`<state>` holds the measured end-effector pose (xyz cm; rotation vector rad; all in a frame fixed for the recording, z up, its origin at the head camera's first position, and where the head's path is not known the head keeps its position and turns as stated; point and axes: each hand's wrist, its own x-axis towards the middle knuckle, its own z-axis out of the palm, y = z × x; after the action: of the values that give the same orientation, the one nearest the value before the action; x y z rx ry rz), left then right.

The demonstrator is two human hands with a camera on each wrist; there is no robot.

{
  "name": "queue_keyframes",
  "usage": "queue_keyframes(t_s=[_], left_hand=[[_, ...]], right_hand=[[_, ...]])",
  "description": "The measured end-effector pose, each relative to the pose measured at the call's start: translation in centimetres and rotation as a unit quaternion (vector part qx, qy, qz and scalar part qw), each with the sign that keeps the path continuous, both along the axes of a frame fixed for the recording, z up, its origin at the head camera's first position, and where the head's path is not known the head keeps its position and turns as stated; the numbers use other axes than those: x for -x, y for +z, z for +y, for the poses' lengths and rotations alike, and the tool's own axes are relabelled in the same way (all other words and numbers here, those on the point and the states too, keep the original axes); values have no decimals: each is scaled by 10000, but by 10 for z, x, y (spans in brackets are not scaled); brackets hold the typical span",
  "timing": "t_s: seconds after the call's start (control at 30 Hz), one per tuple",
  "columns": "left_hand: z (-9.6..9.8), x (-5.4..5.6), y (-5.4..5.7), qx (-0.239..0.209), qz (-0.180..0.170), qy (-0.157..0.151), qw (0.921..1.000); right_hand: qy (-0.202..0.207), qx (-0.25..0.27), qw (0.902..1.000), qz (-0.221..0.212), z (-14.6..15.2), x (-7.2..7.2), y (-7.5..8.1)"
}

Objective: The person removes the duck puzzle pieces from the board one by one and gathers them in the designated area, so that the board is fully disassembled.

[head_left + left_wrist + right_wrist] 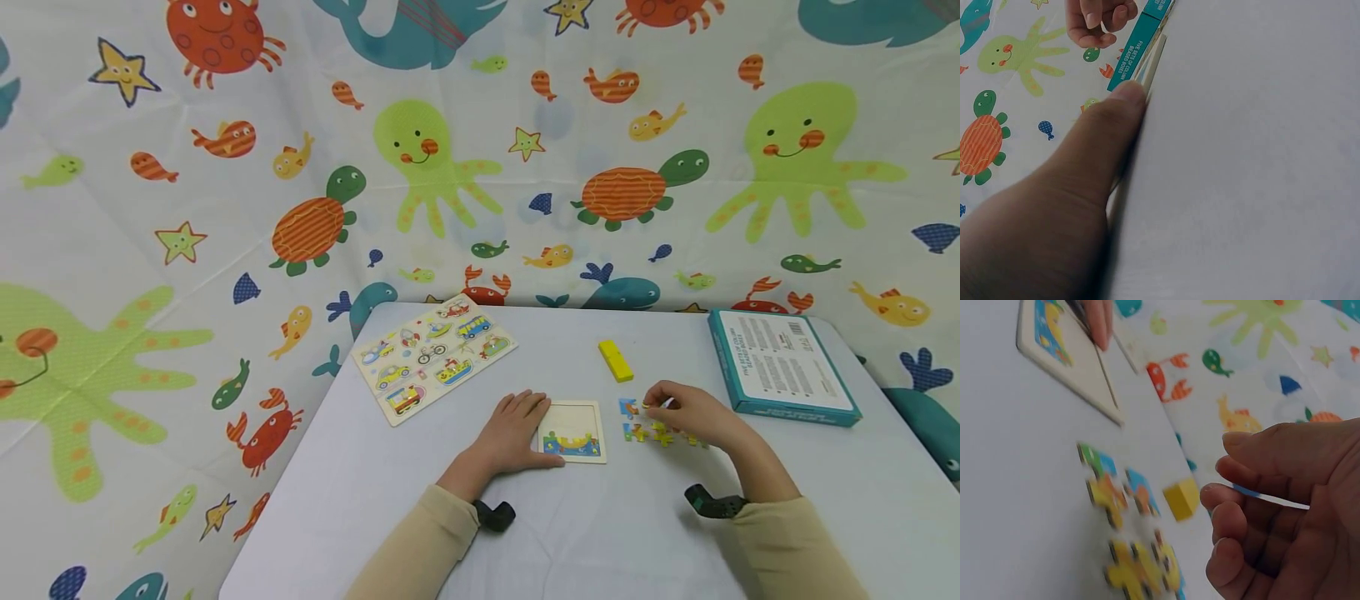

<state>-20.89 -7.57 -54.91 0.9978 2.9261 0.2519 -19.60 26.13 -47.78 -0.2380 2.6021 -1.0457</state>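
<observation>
My left hand (512,435) rests at the left side of a small wooden puzzle tray (572,418), fingers stretched toward its far corner and thumb along its near edge. Blue and yellow picture parts fill the lower portion of the tray; its upper portion is bare wood. Above several loose jigsaw pieces (1132,569), to the right of the tray, hovers my right hand (693,414). Its fingers are loosely bent, thumb close to the index fingertip, and no piece shows between them in the right wrist view. The hand covers some pieces in the head view.
A yellow block (616,361) lies beyond the loose pieces. At the back left is a board with vehicle pictures (435,354). A teal box (783,367) lies at the back right. A sea-animal cloth (540,150) hangs behind the white table (337,500).
</observation>
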Motion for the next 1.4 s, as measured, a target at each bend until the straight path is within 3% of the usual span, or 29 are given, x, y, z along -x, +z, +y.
queue_keyframes(t_s=[0.33,0.7,1.03,1.4], left_hand=[[0,2,-2,-3,53,-30,10000],[0,2,-1,15,120,-36,9999],[-1,3,-4,-16,47,-11,10000],[-1,3,-2,6,83,-74,9999]], right_hand=[[408,38,9991,109,-61,5,0],[938,200,9952,198,-108,7,-9],[1061,135,9942,58,-128,10,-22],[1209,107,9922,292,-136,9,-30]])
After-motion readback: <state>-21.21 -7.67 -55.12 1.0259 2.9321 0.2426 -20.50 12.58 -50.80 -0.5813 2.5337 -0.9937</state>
